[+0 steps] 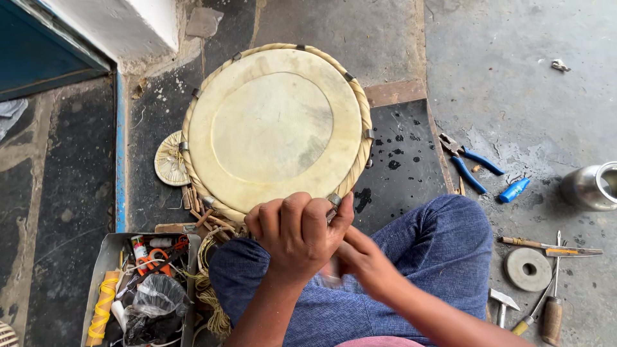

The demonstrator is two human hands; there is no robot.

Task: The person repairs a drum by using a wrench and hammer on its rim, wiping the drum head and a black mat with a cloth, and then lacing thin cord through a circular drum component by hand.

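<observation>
A round drum (276, 125) with a pale skin head and a braided cord rim stands in front of my knees. My left hand (297, 232) is closed at the drum's near rim, thumb pressed by a metal hook (333, 200). My right hand (366, 260) sits just below and behind it, fingers bent toward the same spot. A small pale object shows under my left hand; what it is cannot be told. My legs in blue trousers (443, 250) are folded beneath both hands.
A metal tray (106, 257) of cord, scissors and bags lies at lower left. Blue-handled pliers (468, 164), a blue tube (514, 190), a steel pot (591, 186), a stone disc (527, 269), a small hammer (502, 302) and wooden-handled tools (551, 315) lie at right. A small woven disc (169, 160) leans left of the drum.
</observation>
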